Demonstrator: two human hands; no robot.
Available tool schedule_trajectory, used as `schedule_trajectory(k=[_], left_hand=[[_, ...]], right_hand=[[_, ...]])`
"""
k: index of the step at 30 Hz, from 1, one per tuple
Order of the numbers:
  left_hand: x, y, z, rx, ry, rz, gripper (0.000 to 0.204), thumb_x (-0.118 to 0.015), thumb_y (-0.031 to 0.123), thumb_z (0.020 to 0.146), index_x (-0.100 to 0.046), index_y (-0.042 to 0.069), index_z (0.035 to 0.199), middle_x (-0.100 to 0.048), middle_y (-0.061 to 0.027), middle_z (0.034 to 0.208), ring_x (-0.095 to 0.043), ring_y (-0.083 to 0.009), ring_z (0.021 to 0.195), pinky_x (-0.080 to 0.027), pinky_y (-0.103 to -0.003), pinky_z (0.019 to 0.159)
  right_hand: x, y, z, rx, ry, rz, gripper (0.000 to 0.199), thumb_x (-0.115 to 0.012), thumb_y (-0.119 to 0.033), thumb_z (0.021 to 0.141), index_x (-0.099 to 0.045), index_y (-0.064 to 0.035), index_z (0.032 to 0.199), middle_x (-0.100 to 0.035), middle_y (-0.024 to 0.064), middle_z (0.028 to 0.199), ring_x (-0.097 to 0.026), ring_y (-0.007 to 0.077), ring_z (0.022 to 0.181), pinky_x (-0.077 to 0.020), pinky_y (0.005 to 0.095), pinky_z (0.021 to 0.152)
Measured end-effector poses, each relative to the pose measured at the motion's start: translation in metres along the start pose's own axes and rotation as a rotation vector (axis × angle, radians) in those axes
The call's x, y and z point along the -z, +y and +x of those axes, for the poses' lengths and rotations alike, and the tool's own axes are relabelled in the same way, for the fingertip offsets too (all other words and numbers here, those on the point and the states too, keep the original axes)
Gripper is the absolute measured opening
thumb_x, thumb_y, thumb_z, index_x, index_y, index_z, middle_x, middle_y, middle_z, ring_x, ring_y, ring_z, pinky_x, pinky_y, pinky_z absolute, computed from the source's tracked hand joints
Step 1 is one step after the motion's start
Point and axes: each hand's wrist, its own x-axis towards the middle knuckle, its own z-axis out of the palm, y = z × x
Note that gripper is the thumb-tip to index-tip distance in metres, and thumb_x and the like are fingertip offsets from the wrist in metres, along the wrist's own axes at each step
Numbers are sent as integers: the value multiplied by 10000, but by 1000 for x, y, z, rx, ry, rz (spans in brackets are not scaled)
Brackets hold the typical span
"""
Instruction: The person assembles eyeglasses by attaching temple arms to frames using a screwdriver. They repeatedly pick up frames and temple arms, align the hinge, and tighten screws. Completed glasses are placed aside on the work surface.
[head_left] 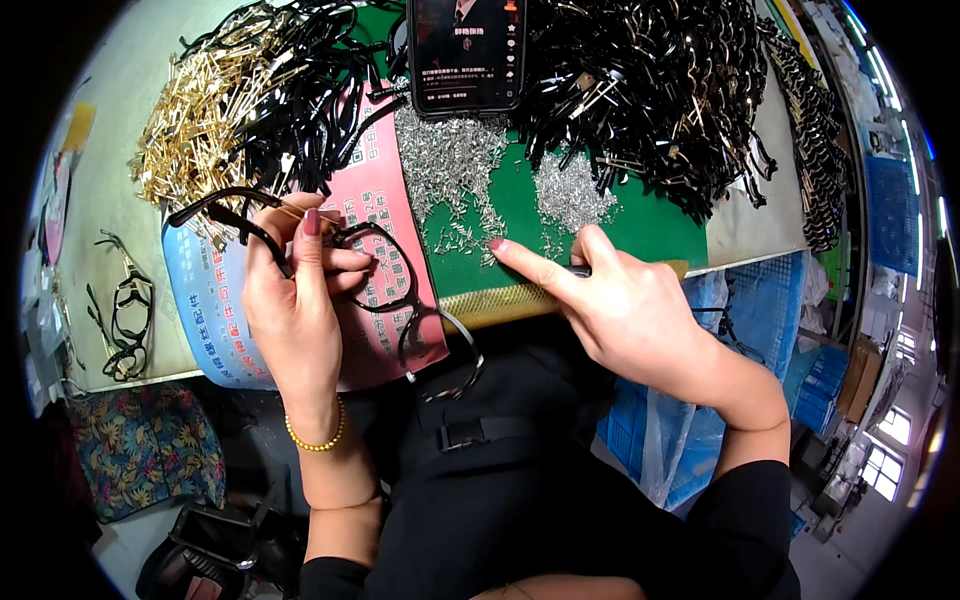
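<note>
My left hand (300,275) is closed on a black eyeglass frame (412,285), its thumb and fingers at the hinge side. One rim hangs past the table edge, over my lap. A dark temple arm with a gold-coloured metal core sticks out to the left of that hand. My right hand (630,315) reaches over the green mat (470,275). Its index fingertip touches the edge of a pile of tiny silver screws (450,165). The other fingers curl around a thin dark tool (578,270), mostly hidden by the hand.
A second, smaller pile of silver pieces (575,195) lies right of the first. Behind stands a phone (465,60). Heaps of gold-and-black temple arms (215,115) and black temple arms (650,90) flank it. Finished-looking glasses (130,310) rest at left; a pink-and-blue printed sheet (375,360) lies under my left hand.
</note>
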Motion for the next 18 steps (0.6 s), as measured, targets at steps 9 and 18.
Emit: schedule_trajectory(k=[9, 18], left_hand=[[-2, -8, -2, -53, -4, -54, 227, -498, 167, 1093, -562, -11, 1219, -629, -93, 1040, -710, -122, 779, -571, -205, 646], [-1, -7, -3, -7, -11, -85, 225, -518, 151, 1084, -564, -20, 1223, -640, -103, 1027, -720, -140, 788, -576, -209, 652]], right_hand=[[1, -4, 1, -21, -18, 35, 592, -627, -36, 830, -573, -212, 1392, -541, 156, 971, -664, 272, 689, -543, 389, 523], [-1, -6, 7, -14, -9, 39, 589, -631, -39, 829, -566, -208, 1389, -543, 167, 955, -648, 270, 624, -529, 390, 504]])
